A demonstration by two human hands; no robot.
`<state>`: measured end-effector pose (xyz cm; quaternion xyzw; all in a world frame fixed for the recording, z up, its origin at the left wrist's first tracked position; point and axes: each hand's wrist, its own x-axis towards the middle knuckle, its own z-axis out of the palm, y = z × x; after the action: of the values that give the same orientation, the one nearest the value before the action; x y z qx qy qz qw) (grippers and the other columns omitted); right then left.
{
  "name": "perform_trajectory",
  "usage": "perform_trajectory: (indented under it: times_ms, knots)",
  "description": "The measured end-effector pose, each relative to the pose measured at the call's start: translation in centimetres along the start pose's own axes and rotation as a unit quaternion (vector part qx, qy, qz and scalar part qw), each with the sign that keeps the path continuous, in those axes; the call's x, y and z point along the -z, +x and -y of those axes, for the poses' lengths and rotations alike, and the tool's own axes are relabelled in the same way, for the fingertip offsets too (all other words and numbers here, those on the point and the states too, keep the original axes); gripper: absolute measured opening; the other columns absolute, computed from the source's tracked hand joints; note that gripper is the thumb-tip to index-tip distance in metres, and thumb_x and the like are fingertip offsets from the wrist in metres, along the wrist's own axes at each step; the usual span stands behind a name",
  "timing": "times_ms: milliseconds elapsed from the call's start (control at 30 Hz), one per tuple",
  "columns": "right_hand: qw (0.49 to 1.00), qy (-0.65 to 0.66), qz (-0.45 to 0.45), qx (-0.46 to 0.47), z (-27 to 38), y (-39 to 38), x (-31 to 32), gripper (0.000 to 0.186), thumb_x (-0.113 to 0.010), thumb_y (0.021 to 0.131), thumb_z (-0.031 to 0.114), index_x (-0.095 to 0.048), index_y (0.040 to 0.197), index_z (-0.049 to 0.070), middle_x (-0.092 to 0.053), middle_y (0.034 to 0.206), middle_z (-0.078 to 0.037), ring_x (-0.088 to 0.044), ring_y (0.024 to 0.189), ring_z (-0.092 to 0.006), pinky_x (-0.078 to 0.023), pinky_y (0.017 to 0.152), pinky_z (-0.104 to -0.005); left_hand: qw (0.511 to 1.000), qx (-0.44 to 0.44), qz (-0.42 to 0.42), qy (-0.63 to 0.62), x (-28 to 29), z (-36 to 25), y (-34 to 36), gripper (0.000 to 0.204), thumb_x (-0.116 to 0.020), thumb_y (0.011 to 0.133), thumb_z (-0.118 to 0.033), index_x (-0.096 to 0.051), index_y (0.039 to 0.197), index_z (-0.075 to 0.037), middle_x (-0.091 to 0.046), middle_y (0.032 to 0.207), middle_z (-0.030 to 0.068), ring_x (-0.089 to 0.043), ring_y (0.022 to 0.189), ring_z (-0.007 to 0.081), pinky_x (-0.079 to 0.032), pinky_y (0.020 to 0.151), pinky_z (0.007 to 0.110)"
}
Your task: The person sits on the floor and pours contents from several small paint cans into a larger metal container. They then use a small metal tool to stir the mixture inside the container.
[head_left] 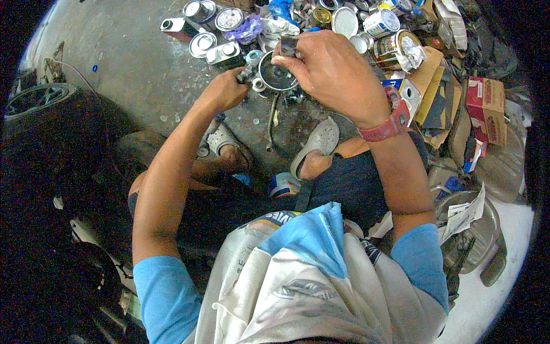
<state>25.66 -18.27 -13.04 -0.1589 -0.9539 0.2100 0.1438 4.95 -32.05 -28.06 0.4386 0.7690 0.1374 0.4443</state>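
Note:
My left hand is closed around a small grey metal fitting beside a round metal cup. I cannot tell whether the fitting belongs to the cup. The cup's open top faces up; its inside looks dark and wet. Over the cup's right edge, my right hand pinches a small dark, flat-looking piece between thumb and fingers. The palm hides part of the cup. A small white cap-like piece lies by the cup's left side, and a hose-like tube lies below it.
Paint cans, rectangular tins and a purple rag crowd the floor beyond my hands. Cardboard and a red-brown box lie right. A tyre stands left. My clogs flank the tube.

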Motion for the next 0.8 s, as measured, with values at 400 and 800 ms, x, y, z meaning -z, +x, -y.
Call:
perform_trajectory:
  times_ms: [400,800]
  knots:
    - [1.0,-0.017,0.021,-0.005,0.1,-0.3,-0.1,0.032,-0.073,0.095,0.032,-0.071,0.089,0.001,-0.069,0.083,-0.023,-0.068,0.086,-0.0432,-0.055,0.08,-0.0535,1.0,-0.021,-0.007,0.009,-0.4,1.0,0.4,0.06,-0.065,0.091,-0.031,-0.063,0.145,-0.006,-0.074,0.119,0.0298,-0.072,0.113,0.0435,-0.055,0.101,0.05]
    - [1.0,0.004,0.015,0.0,0.2,-0.5,-0.2,0.032,-0.072,0.095,0.033,-0.072,0.09,0.001,-0.07,0.084,-0.022,-0.068,0.087,-0.0431,-0.055,0.08,-0.0538,1.0,-0.012,-0.002,0.005,-0.9,1.1,0.5,0.059,-0.066,0.091,-0.03,-0.063,0.145,-0.006,-0.075,0.114,0.0286,-0.074,0.109,0.0421,-0.056,0.099,0.049]
